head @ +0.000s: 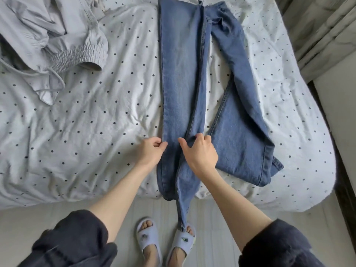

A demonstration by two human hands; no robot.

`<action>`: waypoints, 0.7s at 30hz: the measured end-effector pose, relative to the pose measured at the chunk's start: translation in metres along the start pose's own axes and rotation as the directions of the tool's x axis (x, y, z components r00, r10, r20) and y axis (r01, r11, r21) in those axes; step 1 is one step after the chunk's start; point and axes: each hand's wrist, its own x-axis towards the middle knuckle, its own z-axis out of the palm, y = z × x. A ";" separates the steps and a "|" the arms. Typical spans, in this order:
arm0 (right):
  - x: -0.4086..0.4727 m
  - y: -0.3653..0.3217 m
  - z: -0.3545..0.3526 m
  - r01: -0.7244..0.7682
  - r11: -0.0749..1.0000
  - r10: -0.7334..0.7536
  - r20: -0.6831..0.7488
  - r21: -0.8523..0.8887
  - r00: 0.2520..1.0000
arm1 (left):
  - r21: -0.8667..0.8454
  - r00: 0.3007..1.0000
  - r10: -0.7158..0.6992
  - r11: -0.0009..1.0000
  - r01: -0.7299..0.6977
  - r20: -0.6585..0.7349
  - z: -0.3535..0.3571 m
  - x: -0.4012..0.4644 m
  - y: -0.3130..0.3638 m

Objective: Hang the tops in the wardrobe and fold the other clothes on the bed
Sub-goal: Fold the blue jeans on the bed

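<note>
Blue jeans (181,78) lie lengthwise on the bed (86,116), which has a white cover with dark dots. One leg runs straight toward me and hangs over the bed's near edge. The other leg spreads out to the right. My left hand (151,151) pinches the left edge of the straight leg. My right hand (199,153) grips that leg's right edge, where the denim bunches under the fingers.
A crumpled light grey garment (50,37) with an elastic cuff and a drawstring lies at the bed's far left. A curtain (323,35) hangs at the right beside the bed. My feet in pale slippers (165,241) stand on the light floor.
</note>
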 end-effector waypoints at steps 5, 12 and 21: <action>-0.005 -0.003 0.000 -0.081 0.994 0.078 0.040 0.078 0.996 | -0.177 0.992 0.103 0.980 -0.089 0.074 -0.015 -0.019 0.000; -0.019 -0.015 -0.015 -0.193 0.741 0.068 0.214 0.643 0.974 | -0.133 0.973 0.231 0.964 -0.231 -0.020 -0.062 -0.031 0.013; -0.022 0.013 -0.045 -0.382 0.348 -0.157 0.454 0.856 0.877 | 0.159 0.931 0.355 0.927 -0.339 -0.081 -0.089 -0.027 0.006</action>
